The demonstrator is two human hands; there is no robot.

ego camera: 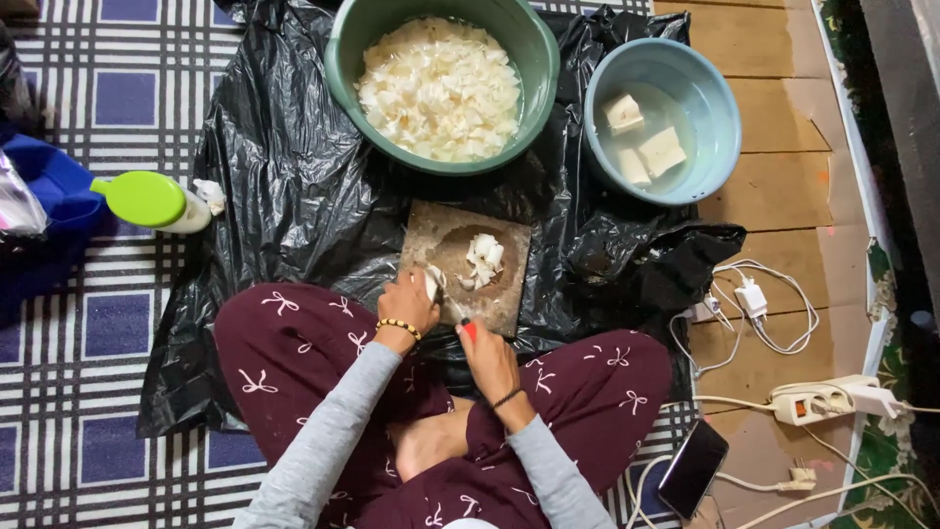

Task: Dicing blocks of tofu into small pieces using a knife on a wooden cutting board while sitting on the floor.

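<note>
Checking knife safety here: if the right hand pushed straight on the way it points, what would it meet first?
Probably the white piece held by the left hand on the cutting board; the right hand angles its red-handled knife there, though depth is unclear.

Two basins (446, 39) (720, 118), three white blocks (646, 142), one cutting board (436, 230), one phone (692, 468).

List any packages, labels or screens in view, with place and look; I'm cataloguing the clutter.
Phone: on the floor by the person's right knee, flat black rectangle, screen dark.
Bottle: lying on the checked mat at left, white body, lime-green cap.
No labels or signs are readable.
</note>
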